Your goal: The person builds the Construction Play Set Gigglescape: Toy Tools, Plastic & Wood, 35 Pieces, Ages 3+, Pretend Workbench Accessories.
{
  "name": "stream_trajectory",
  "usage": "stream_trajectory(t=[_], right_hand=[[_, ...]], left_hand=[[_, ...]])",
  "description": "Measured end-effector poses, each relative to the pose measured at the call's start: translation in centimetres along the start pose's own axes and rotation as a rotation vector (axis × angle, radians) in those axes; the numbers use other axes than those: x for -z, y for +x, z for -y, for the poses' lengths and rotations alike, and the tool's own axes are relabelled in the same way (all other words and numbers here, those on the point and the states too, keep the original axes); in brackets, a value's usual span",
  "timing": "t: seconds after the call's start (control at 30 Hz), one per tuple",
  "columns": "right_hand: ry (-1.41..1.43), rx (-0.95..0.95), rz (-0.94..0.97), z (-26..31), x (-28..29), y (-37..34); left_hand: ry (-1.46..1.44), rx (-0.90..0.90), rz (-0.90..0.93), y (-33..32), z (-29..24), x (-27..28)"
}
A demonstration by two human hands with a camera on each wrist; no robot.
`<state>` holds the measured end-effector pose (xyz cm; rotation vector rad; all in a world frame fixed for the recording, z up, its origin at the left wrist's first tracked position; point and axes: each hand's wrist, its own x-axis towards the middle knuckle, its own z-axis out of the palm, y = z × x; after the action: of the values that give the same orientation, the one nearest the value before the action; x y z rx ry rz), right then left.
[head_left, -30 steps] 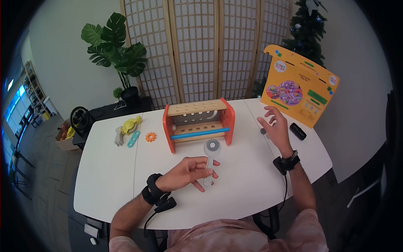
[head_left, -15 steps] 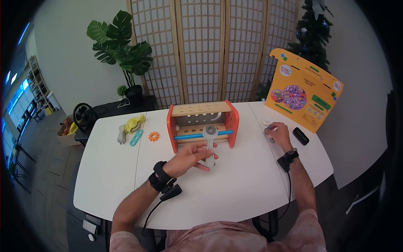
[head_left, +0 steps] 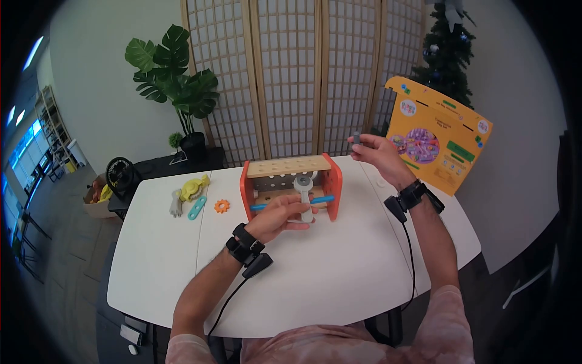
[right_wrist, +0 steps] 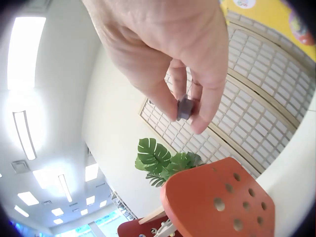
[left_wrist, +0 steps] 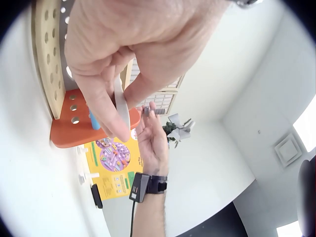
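A folding screen [head_left: 285, 79] stands behind the worktop [head_left: 339, 273], with a leafy plant [head_left: 173, 70] at its left end and a decorated tree [head_left: 445, 70] at its right. A fan [head_left: 121, 174] sits left of the plant, near a carton [head_left: 99, 205] whose contents, perhaps toys, are too small to tell. A yellow box [head_left: 458, 148] stands at the worktop's far right.

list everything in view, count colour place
wrench: 1, grey, left hand
bolt: 1, grey, right hand
toy workbench: 1, red, wood and blue, on table
gear: 1, orange, left of workbench
strip: 1, teal, beside gear
toys: count unclear, yellow-grey, table's left
box: 1, yellow, table's far right
fasteners: at least 2, white, near box
object: 1, black, near box
table: 1, white, centre
plants: 2, green, behind left
fan: 1, black, left
carton: 1, brown, floor left
screen: 1, wood and white, behind
tree: 1, green, behind box
straps: 2, black, wrists
hands: 2, bare, over table
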<state>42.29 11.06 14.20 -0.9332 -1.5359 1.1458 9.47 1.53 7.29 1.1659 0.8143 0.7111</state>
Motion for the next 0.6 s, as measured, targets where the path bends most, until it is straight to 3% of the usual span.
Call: stream_trajectory(t=[0.1,0.27,0.4,0.5,0.57,0.6], right_hand=[[-0.008,0.053,0.059,2.0,-1.6,2.3],[-0.277,0.100,0.234,3.2,-3.3,7.6],[-0.282,0.082,0.316,3.3,-5.4,9.5],[-0.490,0.081,0.375,2.4,-6.4,11.3],[-0.827,0.239,0.388,2.3,-7.0,11.7],[-0.828,0.241,0.389,2.2,-7.3,11.8]], left_hand=[[0.002,-0.008,-0.013,0.0,-0.7,-0.3],[0.001,-0.024,-0.029,0.9,-0.8,0.0],[-0.034,-0.035,-0.034,1.8,-0.8,0.4],[-0.052,-0.022,-0.054,2.4,-1.0,0.4],[-0.064,-0.015,-0.066,2.7,-1.1,0.5],[-0.058,-0.014,-0.065,2.8,-1.1,0.6]])
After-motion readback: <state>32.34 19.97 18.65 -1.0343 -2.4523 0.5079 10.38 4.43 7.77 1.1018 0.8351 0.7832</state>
